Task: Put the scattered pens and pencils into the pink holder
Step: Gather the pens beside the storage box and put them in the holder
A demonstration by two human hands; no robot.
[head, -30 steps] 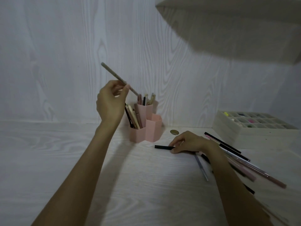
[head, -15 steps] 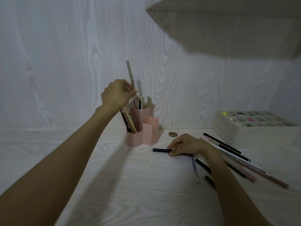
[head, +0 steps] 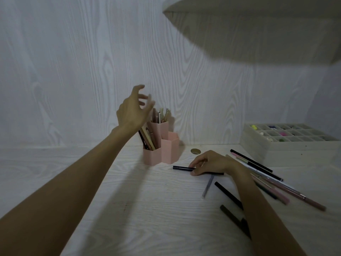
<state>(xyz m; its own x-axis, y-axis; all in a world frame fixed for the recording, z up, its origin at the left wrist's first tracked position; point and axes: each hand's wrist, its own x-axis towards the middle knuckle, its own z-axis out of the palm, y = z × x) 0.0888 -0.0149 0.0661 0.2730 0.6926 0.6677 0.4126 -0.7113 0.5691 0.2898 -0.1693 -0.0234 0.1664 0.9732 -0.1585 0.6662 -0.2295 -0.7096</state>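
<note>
Left hand point(head: 132, 109) splayed, right hand point(head: 210, 161) curled.

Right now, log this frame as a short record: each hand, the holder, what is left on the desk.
left hand: raised beside the holder, fingers spread, holding nothing
right hand: on the desk, pinching a dark pen
pink holder: upright, hexagonal cells, pens standing in two
loose pens: a fanned pile right of the right hand, not yet collected
compartment tray: far right
</note>
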